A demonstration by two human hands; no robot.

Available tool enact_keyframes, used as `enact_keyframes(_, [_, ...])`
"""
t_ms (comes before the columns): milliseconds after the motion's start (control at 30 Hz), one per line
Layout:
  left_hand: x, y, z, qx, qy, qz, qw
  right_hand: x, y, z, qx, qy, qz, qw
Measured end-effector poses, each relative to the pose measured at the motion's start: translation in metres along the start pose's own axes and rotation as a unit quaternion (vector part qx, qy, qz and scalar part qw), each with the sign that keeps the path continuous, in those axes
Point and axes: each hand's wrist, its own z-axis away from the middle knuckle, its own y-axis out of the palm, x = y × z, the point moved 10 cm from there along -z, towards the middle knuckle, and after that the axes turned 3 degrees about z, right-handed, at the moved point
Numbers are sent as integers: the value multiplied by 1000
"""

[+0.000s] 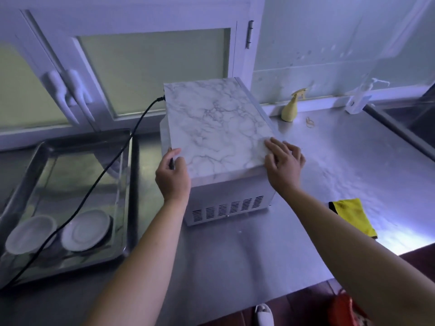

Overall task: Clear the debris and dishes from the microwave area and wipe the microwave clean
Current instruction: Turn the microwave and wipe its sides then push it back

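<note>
The microwave [216, 128] has a marble-patterned top and stands on the steel counter [329, 161], with its vented side towards me. My left hand [173, 175] grips its near left edge, thumb on top and fingers down the side. On the near right corner of the top rests my right hand [283, 164], fingers spread and slightly bent. Two white dishes [86, 230] lie in the steel sink tray [131, 184] at the left. A yellow cloth [353, 216] lies on the counter to the right.
A black power cord [113, 165] runs from the microwave's back left across the tray. By the back wall stand a yellow spray bottle [292, 107] and a white dispenser [359, 100]. White powdery debris [348, 175] covers the counter at the right. A second sink [409, 123] is at far right.
</note>
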Motion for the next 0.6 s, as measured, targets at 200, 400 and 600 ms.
enact_keyframes(200, [-36, -7, 11, -22, 115, -135, 984, -14, -8, 39, 11, -34, -64, 997])
enact_keyframes(400, [-38, 52, 129, 85, 281, -143, 945, -183, -12, 103, 33, 167, -60, 984])
enact_keyframes(600, [107, 128, 213, 314, -78, -221, 920, -370, -38, 87, 137, 378, 110, 909])
